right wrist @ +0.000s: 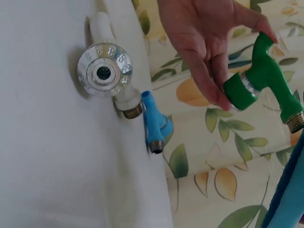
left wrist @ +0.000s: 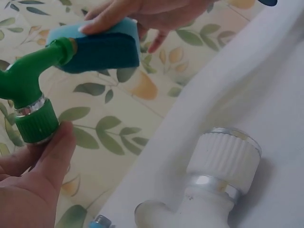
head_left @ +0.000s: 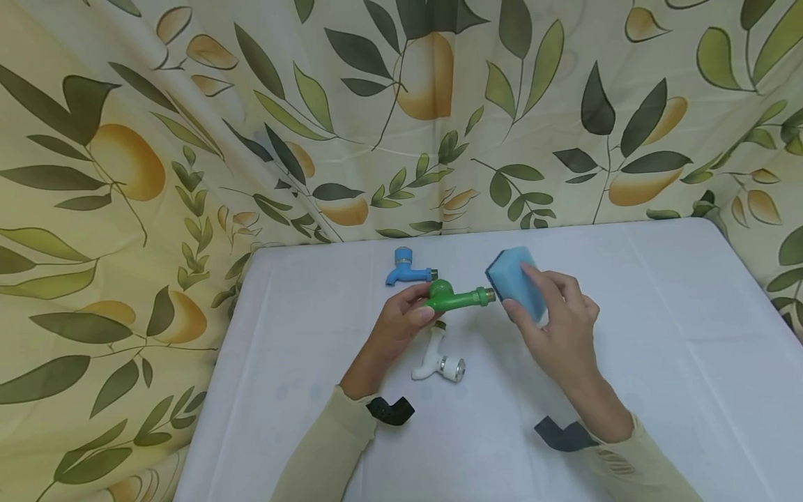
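My left hand grips a green tap above the table, thumb and fingers at its knob and spout end. The tap's brass threaded end points right. In my right hand is a blue sponge with a darker scouring side, pinched between thumb and fingers. That dark side faces the tap's threaded end; whether they touch I cannot tell. Below the left hand a white tap lies on the table, its ribbed knob large in the left wrist view. Beyond the hands lies a blue tap.
A white cloth covers the table. Behind and to the left hangs a curtain printed with leaves and orange fruit. Black wrist straps show at both sleeves.
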`<move>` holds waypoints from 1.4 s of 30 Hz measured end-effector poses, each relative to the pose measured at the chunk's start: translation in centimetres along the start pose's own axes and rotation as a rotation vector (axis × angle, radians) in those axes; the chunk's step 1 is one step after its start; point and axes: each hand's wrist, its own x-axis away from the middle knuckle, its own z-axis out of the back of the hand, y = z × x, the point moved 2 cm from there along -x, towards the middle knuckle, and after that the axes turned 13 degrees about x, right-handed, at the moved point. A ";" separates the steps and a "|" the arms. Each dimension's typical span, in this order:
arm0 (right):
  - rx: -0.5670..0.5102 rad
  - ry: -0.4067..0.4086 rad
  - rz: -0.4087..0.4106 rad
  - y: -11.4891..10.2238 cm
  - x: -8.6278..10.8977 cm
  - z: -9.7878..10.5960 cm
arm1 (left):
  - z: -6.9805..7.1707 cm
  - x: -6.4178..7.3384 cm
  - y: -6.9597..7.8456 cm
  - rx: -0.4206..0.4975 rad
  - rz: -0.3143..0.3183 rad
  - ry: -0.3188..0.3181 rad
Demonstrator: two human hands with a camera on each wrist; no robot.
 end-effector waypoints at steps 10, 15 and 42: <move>-0.022 0.049 0.104 -0.5 0.3 -0.3 | -0.3 -0.3 0.3 0.091 0.052 0.020; 0.004 0.080 0.097 -0.2 0.0 -0.5 | -0.3 -0.2 0.1 0.029 0.114 -0.012; 0.008 -0.039 0.014 0.0 0.1 -0.5 | -1.0 0.0 -0.2 0.234 0.243 -0.017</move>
